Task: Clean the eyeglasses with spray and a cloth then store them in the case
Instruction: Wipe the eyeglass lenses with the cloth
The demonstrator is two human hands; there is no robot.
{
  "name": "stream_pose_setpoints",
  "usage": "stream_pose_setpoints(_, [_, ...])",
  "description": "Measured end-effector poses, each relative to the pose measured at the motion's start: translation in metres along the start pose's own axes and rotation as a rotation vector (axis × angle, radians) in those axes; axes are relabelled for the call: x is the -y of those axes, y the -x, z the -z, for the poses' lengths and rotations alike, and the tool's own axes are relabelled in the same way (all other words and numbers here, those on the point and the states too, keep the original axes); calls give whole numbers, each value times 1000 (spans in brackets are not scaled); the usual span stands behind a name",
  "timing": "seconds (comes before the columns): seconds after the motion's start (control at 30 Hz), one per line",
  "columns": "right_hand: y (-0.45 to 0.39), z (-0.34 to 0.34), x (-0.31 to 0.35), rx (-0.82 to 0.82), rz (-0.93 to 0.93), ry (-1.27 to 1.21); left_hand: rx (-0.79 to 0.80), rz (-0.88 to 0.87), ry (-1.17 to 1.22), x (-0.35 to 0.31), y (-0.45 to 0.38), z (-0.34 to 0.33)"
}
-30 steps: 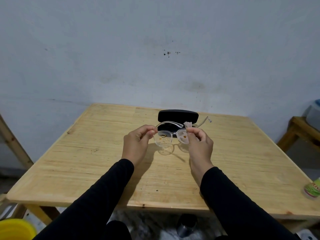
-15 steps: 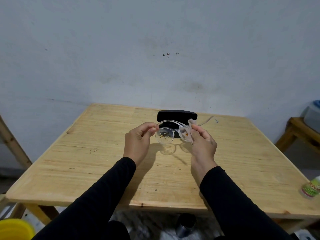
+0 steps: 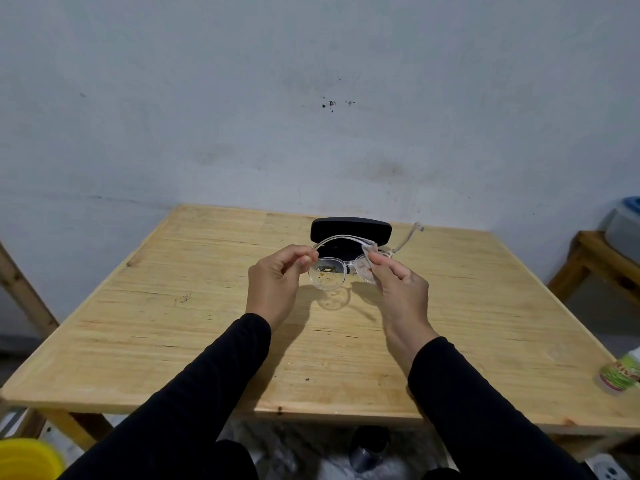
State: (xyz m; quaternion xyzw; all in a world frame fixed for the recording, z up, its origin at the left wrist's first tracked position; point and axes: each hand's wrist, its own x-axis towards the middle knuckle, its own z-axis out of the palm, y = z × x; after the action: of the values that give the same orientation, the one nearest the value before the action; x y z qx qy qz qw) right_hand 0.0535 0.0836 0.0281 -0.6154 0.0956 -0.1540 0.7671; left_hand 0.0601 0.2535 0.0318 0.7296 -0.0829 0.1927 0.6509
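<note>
Clear-framed eyeglasses (image 3: pixel 327 275) hang above the wooden table (image 3: pixel 145 327), their left lens speckled with brownish dirt. My left hand (image 3: pixel 277 285) pinches the frame's left corner. My right hand (image 3: pixel 398 285) presses a small pale cloth (image 3: pixel 369 252) over the right lens, hiding most of it. One temple arm sticks out to the upper right. Just behind the glasses the black case (image 3: pixel 349 230) stands open on the table, its lid up. The spray bottle (image 3: pixel 621 374), with a green label, lies at the table's right edge, partly cut off.
A grey wall stands right behind the table. A low wooden stand (image 3: pixel 595 261) with a container is at the far right. A yellow bucket (image 3: pixel 24 459) sits on the floor at the lower left.
Both hands have lifted the glasses slightly up and away from me. The right hand's fingers have shifted with the cloth on the right lens.
</note>
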Motion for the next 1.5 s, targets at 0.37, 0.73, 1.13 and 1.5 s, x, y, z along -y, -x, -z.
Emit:
stream_pose_setpoints(0.37, [-7,15,12,328,-62,317,-5,-47,-21,0,-4,3])
stream_pose_setpoints(0.73, [-1,23,30,487,33,539,-7,-68,-16,0,-4,11])
stream_pose_setpoints(1.13, [7,7,12,-98,-8,-26,24,-108,-10,-4,2,3])
stream_pose_setpoints(1.5, [10,-8,15,-178,21,12,46,-180,-20,-2,2,-8])
